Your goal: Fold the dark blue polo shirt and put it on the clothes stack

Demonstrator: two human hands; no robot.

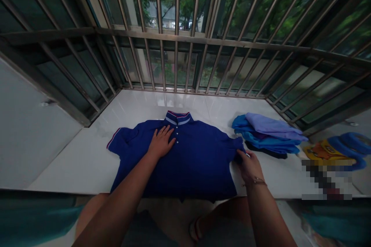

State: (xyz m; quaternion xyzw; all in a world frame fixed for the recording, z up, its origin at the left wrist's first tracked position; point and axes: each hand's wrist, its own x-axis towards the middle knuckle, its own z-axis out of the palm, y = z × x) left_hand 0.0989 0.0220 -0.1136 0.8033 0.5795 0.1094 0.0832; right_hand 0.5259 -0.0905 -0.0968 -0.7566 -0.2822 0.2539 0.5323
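A dark blue polo shirt point(197, 158) lies face up on a white sill point(87, 162), collar toward the window, both sleeves spread out. My left hand point(160, 142) rests flat on its chest beside the button placket, fingers stretched out. My right hand point(248, 164) pinches the edge of the shirt's right sleeve, fingers closed on the fabric. A thin bracelet circles that wrist.
A pile of folded blue and lilac clothes point(268, 133) sits to the right of the shirt. Further right lie a yellow printed item point(326, 152) and a blue thing. Metal window bars point(176, 38) fence the sill on three sides. My knees show below the sill's front edge.
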